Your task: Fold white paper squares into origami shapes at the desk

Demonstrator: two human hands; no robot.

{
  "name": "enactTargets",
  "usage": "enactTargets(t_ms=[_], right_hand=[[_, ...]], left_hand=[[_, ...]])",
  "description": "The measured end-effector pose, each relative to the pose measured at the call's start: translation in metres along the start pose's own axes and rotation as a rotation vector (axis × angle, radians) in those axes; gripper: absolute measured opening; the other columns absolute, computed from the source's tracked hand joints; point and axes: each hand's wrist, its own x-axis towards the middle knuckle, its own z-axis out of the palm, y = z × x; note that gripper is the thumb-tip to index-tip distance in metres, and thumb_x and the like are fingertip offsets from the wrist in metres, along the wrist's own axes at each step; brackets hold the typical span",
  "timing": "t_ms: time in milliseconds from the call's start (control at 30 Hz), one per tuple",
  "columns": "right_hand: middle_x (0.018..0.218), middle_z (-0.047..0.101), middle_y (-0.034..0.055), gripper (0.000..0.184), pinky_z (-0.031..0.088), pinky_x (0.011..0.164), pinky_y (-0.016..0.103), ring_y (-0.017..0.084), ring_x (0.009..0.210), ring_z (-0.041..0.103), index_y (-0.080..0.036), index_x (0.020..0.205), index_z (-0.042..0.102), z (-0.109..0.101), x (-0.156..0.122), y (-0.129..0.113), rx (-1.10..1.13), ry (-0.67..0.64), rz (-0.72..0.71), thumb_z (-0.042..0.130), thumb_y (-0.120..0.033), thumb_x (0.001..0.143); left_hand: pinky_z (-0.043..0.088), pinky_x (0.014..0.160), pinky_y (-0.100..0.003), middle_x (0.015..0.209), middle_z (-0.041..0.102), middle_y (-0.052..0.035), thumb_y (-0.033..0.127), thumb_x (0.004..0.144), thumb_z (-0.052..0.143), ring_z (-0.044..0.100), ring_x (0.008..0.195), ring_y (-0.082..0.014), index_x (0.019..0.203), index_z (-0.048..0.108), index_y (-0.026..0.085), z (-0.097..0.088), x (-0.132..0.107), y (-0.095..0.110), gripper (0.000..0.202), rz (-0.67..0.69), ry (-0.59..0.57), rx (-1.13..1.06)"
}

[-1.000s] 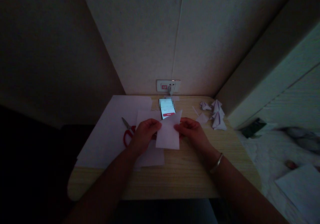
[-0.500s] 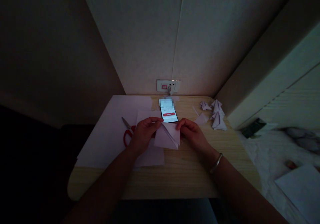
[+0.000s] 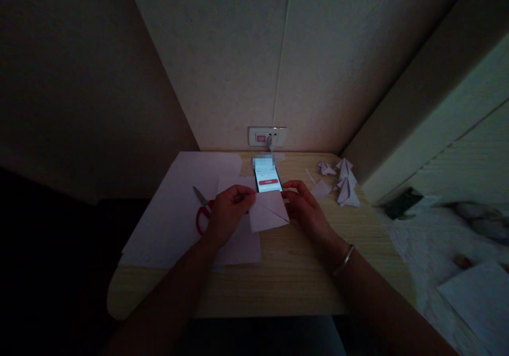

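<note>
A small square of folded white paper [image 3: 267,213] is held over the table, with a diagonal crease line across its face. My left hand [image 3: 233,207] pinches it at the upper left corner between thumb and fingers. At its right edge is my right hand [image 3: 304,207], fingers apart and curved, the tips close to or lightly touching the paper; some of them are in shadow. Just beyond the folded paper lies a lit phone [image 3: 268,178], its lower end covered by the paper. Red-handled scissors [image 3: 204,210] lie left of my left hand, partly hidden by it.
Large white sheets [image 3: 167,213] cover the left of the wooden table [image 3: 302,287]. Several folded paper pieces [image 3: 347,184] stand at the back right, near a paper scrap [image 3: 321,188]. A wall socket [image 3: 268,136] with a plug is behind the phone.
The folded paper has turned and its loose flap now lies flatter, showing a diagonal line. My right hand's fingers have come off the upper right corner and spread. My left hand keeps its pinch.
</note>
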Motion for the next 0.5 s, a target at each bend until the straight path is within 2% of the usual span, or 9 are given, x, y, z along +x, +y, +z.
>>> enactTargets(t_ms=[100, 233, 367, 500], right_hand=[[0.066, 0.056, -0.0048, 0.025, 0.045, 0.043, 0.021, 0.010, 0.049, 0.051, -0.023, 0.081, 0.050, 0.0024, -0.0002, 0.0013, -0.082, -0.007, 0.022, 0.061, -0.044, 0.074], [0.058, 0.059, -0.0028, 0.029, 0.046, 0.042, 0.022, 0.011, 0.048, 0.054, -0.019, 0.070, 0.055, 0.0034, 0.0011, 0.0026, -0.174, -0.073, 0.073, 0.065, -0.047, 0.071], [0.057, 0.061, -0.0023, 0.027, 0.043, 0.042, 0.021, 0.010, 0.044, 0.052, -0.018, 0.068, 0.059, 0.0021, 0.0035, 0.0026, -0.151, 0.022, 0.045, 0.069, -0.044, 0.068], [0.055, 0.058, -0.0031, 0.024, 0.039, 0.042, 0.020, 0.008, 0.045, 0.048, -0.017, 0.066, 0.062, -0.0008, 0.0055, 0.0026, -0.135, 0.112, -0.014, 0.071, -0.039, 0.068]], left_hand=[[0.038, 0.052, -0.017, 0.061, 0.061, 0.0035, 0.030, 0.066, 0.069, 0.050, 0.054, -0.0069, 0.076, 0.065, 0.016, 0.0005, -0.0011, 0.0006, 0.018, 0.065, 0.066, 0.025], [0.039, 0.053, -0.017, 0.063, 0.061, 0.0035, 0.030, 0.068, 0.068, 0.052, 0.055, -0.0073, 0.082, 0.063, 0.017, 0.0027, -0.0023, 0.0018, 0.020, 0.116, 0.114, 0.019], [0.045, 0.059, -0.020, 0.068, 0.065, 0.0031, 0.030, 0.069, 0.067, 0.058, 0.060, -0.0091, 0.086, 0.060, 0.018, 0.0053, -0.0032, 0.0008, 0.022, 0.110, 0.082, -0.027], [0.050, 0.061, -0.023, 0.065, 0.064, 0.0037, 0.030, 0.068, 0.068, 0.060, 0.060, -0.0101, 0.078, 0.056, 0.018, 0.0073, -0.0044, 0.0000, 0.020, 0.087, 0.077, -0.061]])
